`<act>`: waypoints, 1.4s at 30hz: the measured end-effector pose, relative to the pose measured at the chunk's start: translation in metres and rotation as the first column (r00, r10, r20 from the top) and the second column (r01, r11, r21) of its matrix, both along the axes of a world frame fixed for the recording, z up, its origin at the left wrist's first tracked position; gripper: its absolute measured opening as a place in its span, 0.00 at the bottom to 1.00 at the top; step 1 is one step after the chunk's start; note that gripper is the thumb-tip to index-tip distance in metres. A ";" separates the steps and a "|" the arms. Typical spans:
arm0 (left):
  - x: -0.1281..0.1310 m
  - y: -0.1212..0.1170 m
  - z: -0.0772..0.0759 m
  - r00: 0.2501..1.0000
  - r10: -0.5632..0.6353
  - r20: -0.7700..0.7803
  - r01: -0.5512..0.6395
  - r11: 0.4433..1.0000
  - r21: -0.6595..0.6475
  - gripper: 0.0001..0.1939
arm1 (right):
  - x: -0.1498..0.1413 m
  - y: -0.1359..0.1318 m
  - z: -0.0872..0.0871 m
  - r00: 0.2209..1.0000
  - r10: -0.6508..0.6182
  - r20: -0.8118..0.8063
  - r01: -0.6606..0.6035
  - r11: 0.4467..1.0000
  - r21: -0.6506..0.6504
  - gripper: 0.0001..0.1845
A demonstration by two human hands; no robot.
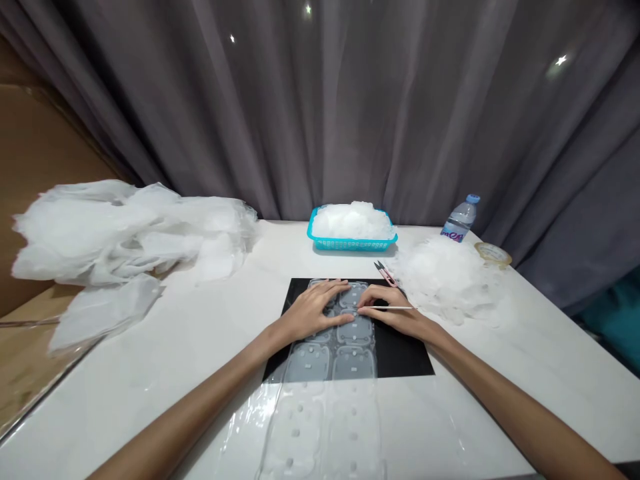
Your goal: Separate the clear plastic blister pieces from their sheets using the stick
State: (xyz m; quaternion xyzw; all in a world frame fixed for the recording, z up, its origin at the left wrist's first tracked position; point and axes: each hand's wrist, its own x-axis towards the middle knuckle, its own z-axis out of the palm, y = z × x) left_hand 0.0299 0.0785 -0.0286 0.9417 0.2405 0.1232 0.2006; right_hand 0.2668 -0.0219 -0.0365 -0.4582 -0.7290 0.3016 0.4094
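A clear plastic sheet (pixel 354 363) with rounded moulded shapes in two columns lies partly over a black mat (pixel 405 353) and runs down the table towards me. My left hand (pixel 315 310) rests flat on the sheet's upper left part, fingers spread. My right hand (pixel 390 308) is pinched around a thin white stick (pixel 400 307), whose tip end is at the right column of shapes. What the stick's tip is like is too small to make out. Just beyond my right hand lies a pair of thread snips (pixel 385 273) with dark blades and pinkish handles.
A turquoise basket (pixel 353 245) heaped with white pieces stands at the back. To the right are a loose white pile (pixel 450 280), a water bottle (pixel 460 219) and a tape roll (pixel 493 254). Thin white sheets (pixel 130 227) are piled at left, near cardboard (pixel 45 147).
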 end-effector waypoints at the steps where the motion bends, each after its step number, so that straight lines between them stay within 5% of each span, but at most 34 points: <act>1: 0.000 0.000 0.000 1.000 0.001 0.000 -0.001 1.000 -0.001 0.39 | 0.000 0.000 0.000 1.000 0.002 0.004 -0.002 1.000 0.002 0.10; 16: 0.001 0.001 -0.001 1.000 -0.006 0.019 0.007 1.000 -0.022 0.39 | 0.001 -0.003 0.003 0.998 0.013 0.055 -0.014 1.000 0.015 0.11; 42: 0.002 0.002 -0.003 1.000 -0.015 0.020 0.015 1.000 0.007 0.38 | 0.000 -0.011 -0.007 0.899 0.002 0.438 -0.140 0.949 0.283 0.12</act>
